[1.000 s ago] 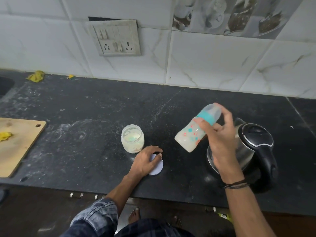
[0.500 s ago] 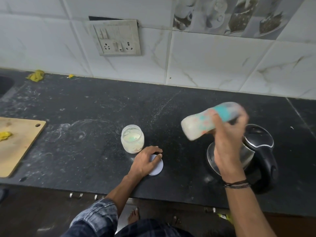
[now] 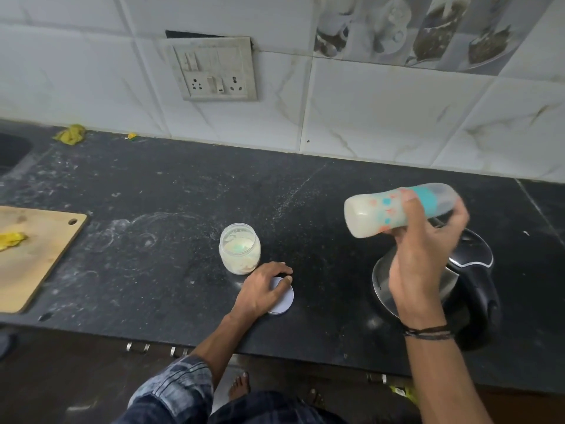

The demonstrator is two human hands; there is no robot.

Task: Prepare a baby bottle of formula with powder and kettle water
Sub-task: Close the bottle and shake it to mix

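My right hand [image 3: 419, 258] grips a capped baby bottle [image 3: 379, 211] with a teal collar and coloured dots. The bottle lies almost level in the air, its base pointing left, with milky liquid inside. It hangs above the black and steel kettle [image 3: 470, 270], whose lid is down. An open clear jar of powder [image 3: 240, 249] stands on the dark counter [image 3: 153, 240]. My left hand [image 3: 263, 290] rests on the jar's round white lid [image 3: 284, 298], which lies flat just right of the jar, fingers curled over its edge.
A wooden cutting board [image 3: 33, 255] with a yellow scrap lies at the left edge. A yellow cloth [image 3: 71, 134] sits by the tiled wall, under a switch and socket panel [image 3: 214, 70]. A sink corner [image 3: 12, 151] shows far left. White powder dusts the counter.
The bottle swung from tilted base-down to nearly level and rose slightly above the kettle. My left hand stayed on the lid.
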